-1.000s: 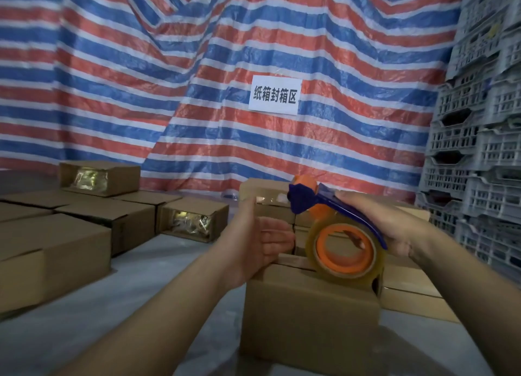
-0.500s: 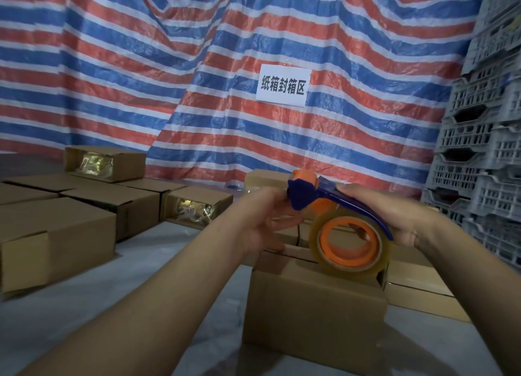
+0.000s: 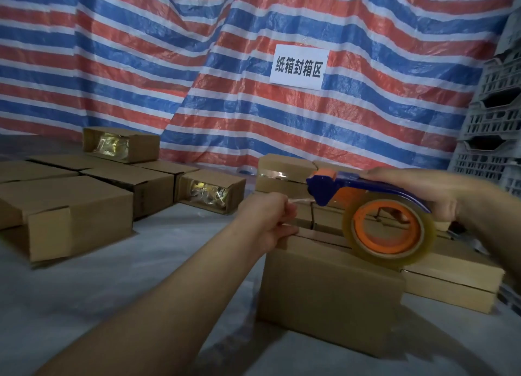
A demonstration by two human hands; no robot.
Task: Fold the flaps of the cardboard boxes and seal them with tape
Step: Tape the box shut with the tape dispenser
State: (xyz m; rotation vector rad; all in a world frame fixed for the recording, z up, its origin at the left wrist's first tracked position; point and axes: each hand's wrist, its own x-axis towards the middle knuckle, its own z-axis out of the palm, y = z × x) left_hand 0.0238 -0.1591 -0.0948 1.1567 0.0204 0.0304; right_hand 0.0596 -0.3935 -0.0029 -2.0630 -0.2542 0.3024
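A brown cardboard box (image 3: 329, 296) sits on the grey floor (image 3: 118, 299) right in front of the person, low and to the right of the middle; its top flaps are folded down and a thin dark line runs between them. Just above the box is a tape dispenser (image 3: 363, 195); it is blue with an orange bit on top, and it carries a big roll of clear tape (image 3: 387, 230) with an orange ring inside; the bottom of the roll is right at the top of the box, but I cannot tell if it touches. The right hand (image 3: 423, 195) has its fingers curled round the blue handle and holds it tight. The left hand (image 3: 267, 220) is by the front of the dispenser, over the left end of the box; its finger and thumb are pressed together on the loose end of the tape (image 3: 300, 200), which stretches in a thin shiny strip to the blue nose.

Behind the box more boxes are piled up (image 3: 282, 175); one has shiny tape on its side. Flat boxes (image 3: 454, 277) lie to the right. To the left are other boxes (image 3: 76, 212); two of them (image 3: 210, 191) have shiny gold stuff showing at an open end. A tarp (image 3: 169, 65) with red, blue and white stripes hangs at the back; a white paper sign (image 3: 298, 67) with black writing is stuck on it. Grey plastic crates (image 3: 493, 116) are stacked at the far right.
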